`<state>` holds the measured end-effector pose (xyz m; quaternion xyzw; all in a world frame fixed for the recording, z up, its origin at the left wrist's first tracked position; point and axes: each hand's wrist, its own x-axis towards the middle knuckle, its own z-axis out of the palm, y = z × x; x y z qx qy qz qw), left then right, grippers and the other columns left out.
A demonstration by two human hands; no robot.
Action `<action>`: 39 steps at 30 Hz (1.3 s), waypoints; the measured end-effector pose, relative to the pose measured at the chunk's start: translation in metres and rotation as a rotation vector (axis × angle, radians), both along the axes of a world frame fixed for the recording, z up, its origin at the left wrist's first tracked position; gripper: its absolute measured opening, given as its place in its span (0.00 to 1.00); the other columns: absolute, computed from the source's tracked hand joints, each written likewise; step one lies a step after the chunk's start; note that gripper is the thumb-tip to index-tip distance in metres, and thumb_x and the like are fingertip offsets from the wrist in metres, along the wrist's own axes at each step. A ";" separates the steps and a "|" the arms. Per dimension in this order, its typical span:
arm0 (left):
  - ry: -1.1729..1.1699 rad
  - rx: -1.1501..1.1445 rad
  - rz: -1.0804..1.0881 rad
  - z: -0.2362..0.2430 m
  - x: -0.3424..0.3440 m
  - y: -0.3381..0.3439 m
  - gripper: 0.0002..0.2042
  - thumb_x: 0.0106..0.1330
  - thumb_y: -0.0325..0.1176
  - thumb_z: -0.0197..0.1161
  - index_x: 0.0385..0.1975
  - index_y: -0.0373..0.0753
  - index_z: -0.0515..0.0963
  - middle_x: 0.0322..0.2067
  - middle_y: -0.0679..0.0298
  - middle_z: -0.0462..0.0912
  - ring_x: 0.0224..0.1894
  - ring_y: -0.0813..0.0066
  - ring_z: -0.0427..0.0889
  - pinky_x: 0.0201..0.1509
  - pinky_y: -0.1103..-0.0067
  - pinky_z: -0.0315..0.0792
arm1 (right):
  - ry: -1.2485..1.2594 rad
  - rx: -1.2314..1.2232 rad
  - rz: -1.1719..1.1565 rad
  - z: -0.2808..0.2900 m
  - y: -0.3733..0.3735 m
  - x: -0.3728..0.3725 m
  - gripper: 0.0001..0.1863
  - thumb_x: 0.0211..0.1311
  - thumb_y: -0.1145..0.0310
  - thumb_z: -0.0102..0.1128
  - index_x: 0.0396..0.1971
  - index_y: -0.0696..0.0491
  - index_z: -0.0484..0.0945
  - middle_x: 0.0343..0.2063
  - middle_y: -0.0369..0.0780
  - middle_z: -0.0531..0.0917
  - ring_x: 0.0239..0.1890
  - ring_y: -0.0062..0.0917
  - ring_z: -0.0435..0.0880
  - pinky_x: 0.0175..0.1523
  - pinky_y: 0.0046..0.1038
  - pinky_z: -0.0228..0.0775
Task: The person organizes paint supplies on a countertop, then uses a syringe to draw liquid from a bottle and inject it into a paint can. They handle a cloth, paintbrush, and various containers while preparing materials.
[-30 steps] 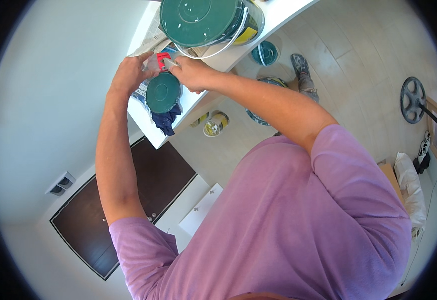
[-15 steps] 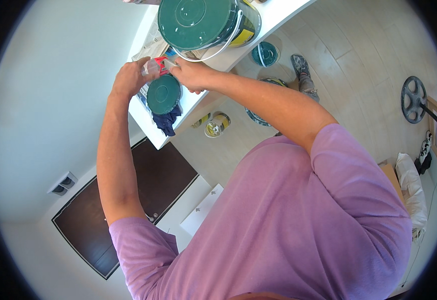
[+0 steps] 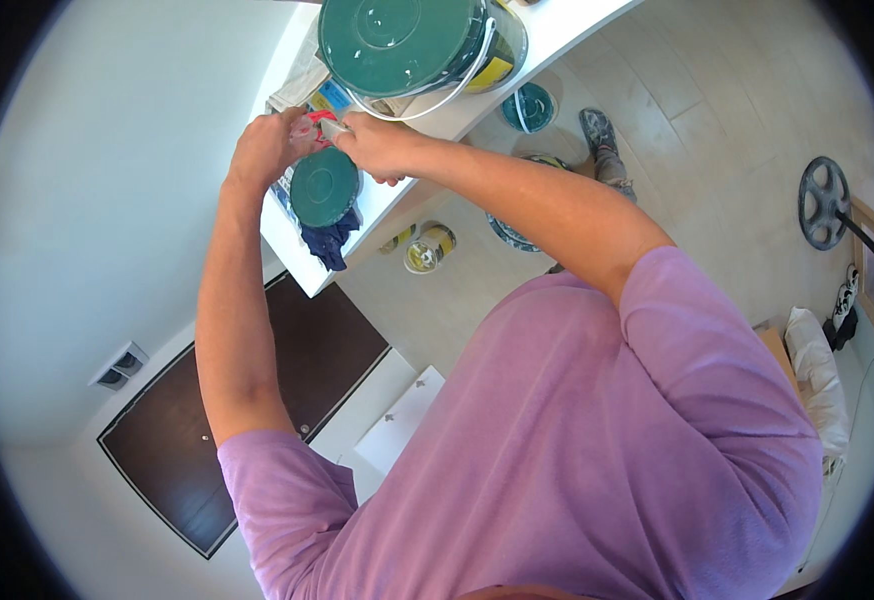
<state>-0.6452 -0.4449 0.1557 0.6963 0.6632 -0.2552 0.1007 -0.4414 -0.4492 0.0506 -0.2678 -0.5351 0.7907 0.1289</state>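
Observation:
Over the white counter (image 3: 309, 270), my left hand (image 3: 267, 150) is wrapped round a small clear plastic container with a red part (image 3: 303, 131). My right hand (image 3: 377, 147) grips a flat, pale grey-white tool (image 3: 334, 129) whose exact kind I cannot make out. The tool's end meets the red part of the container. Just below both hands sits a smaller bucket with a green lid (image 3: 324, 188), a dark blue cloth (image 3: 331, 242) at its near side. Beyond my right hand stands a large paint bucket with a green lid (image 3: 402, 45) and a white handle.
Newspaper (image 3: 302, 82) lies beneath the buckets. On the floor are a green-lidded bucket (image 3: 529, 107), a yellow-labelled can (image 3: 430, 248) and another bucket partly behind my right arm. A paint-spattered shoe (image 3: 598, 130) shows beside them. A dark door (image 3: 172, 445) stands at lower left.
The clear container has turned in my left hand, so less of its clear body shows. My right hand stays at nearly the same place with the tool. The view has shifted slightly.

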 end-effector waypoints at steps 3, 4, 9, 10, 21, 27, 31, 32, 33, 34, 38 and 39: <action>-0.013 0.005 0.029 0.006 0.010 0.002 0.33 0.47 0.46 0.83 0.55 0.38 0.83 0.38 0.46 0.89 0.45 0.49 0.88 0.51 0.61 0.81 | 0.015 -0.003 -0.020 0.000 0.001 0.000 0.23 0.76 0.58 0.42 0.57 0.63 0.67 0.19 0.43 0.79 0.16 0.30 0.80 0.21 0.33 0.76; -0.008 0.011 0.032 0.005 0.008 0.000 0.34 0.47 0.45 0.83 0.55 0.38 0.83 0.38 0.46 0.89 0.44 0.48 0.88 0.51 0.61 0.81 | 0.004 0.007 -0.011 0.001 0.000 0.000 0.24 0.76 0.59 0.42 0.59 0.63 0.66 0.19 0.45 0.80 0.15 0.31 0.81 0.22 0.34 0.76; -0.022 -0.031 0.078 0.007 0.012 0.003 0.35 0.45 0.44 0.84 0.55 0.36 0.82 0.38 0.46 0.89 0.44 0.47 0.88 0.50 0.61 0.80 | -0.042 0.024 -0.048 0.006 -0.004 -0.003 0.24 0.76 0.60 0.41 0.61 0.64 0.66 0.22 0.48 0.82 0.16 0.33 0.82 0.22 0.35 0.77; -0.016 -0.058 0.095 0.009 0.017 0.005 0.35 0.46 0.44 0.84 0.55 0.35 0.82 0.40 0.45 0.89 0.45 0.47 0.88 0.52 0.62 0.80 | -0.062 0.028 -0.062 0.008 -0.004 -0.002 0.24 0.76 0.60 0.41 0.60 0.64 0.67 0.23 0.49 0.83 0.16 0.34 0.82 0.22 0.35 0.77; -0.026 -0.086 0.111 0.009 0.010 0.002 0.30 0.52 0.40 0.81 0.54 0.32 0.83 0.42 0.43 0.89 0.46 0.47 0.88 0.53 0.63 0.80 | -0.048 0.075 -0.055 0.007 -0.005 -0.004 0.24 0.76 0.61 0.42 0.59 0.66 0.67 0.25 0.51 0.84 0.17 0.34 0.83 0.23 0.35 0.78; 0.007 -0.021 0.063 0.003 0.002 0.004 0.25 0.58 0.39 0.75 0.54 0.33 0.84 0.38 0.43 0.88 0.41 0.47 0.88 0.49 0.62 0.81 | -0.079 0.053 -0.014 0.002 0.003 -0.010 0.26 0.78 0.57 0.42 0.59 0.66 0.68 0.26 0.47 0.82 0.19 0.30 0.82 0.22 0.33 0.77; 0.023 -0.044 0.042 0.002 0.007 0.012 0.24 0.58 0.37 0.75 0.53 0.34 0.84 0.37 0.43 0.88 0.41 0.46 0.88 0.48 0.61 0.80 | -0.057 0.067 -0.064 0.002 0.009 -0.013 0.23 0.76 0.61 0.43 0.56 0.67 0.69 0.22 0.49 0.81 0.15 0.32 0.80 0.20 0.35 0.74; 0.021 -0.039 0.037 0.001 0.006 0.013 0.23 0.58 0.37 0.75 0.53 0.35 0.84 0.37 0.43 0.88 0.41 0.46 0.88 0.49 0.61 0.80 | -0.047 0.072 -0.088 0.001 0.009 -0.014 0.22 0.75 0.63 0.44 0.53 0.68 0.70 0.21 0.50 0.81 0.14 0.33 0.80 0.19 0.36 0.73; 0.020 -0.034 0.034 0.001 0.005 0.012 0.23 0.58 0.37 0.75 0.53 0.35 0.85 0.38 0.43 0.88 0.41 0.46 0.88 0.49 0.61 0.80 | -0.057 0.068 -0.075 0.001 0.010 -0.015 0.22 0.75 0.63 0.44 0.53 0.68 0.70 0.21 0.50 0.81 0.14 0.33 0.80 0.19 0.36 0.73; 0.022 -0.020 0.025 0.000 0.003 0.011 0.23 0.57 0.36 0.75 0.53 0.35 0.85 0.38 0.43 0.88 0.41 0.46 0.88 0.49 0.61 0.80 | -0.066 0.065 -0.062 -0.001 0.010 -0.015 0.22 0.75 0.63 0.44 0.53 0.68 0.70 0.20 0.50 0.81 0.14 0.33 0.80 0.19 0.36 0.73; 0.013 0.010 -0.002 0.000 0.003 0.009 0.22 0.57 0.35 0.75 0.52 0.36 0.85 0.39 0.44 0.88 0.42 0.47 0.88 0.50 0.61 0.81 | -0.076 0.113 -0.011 -0.006 0.011 -0.015 0.21 0.75 0.63 0.44 0.53 0.67 0.70 0.20 0.49 0.81 0.14 0.32 0.79 0.19 0.35 0.72; 0.008 0.011 -0.004 0.000 0.003 0.008 0.22 0.57 0.34 0.75 0.52 0.35 0.85 0.39 0.45 0.88 0.42 0.47 0.88 0.51 0.61 0.81 | -0.076 0.097 -0.013 -0.003 0.012 -0.014 0.22 0.75 0.62 0.44 0.54 0.67 0.70 0.20 0.49 0.81 0.14 0.32 0.79 0.19 0.35 0.72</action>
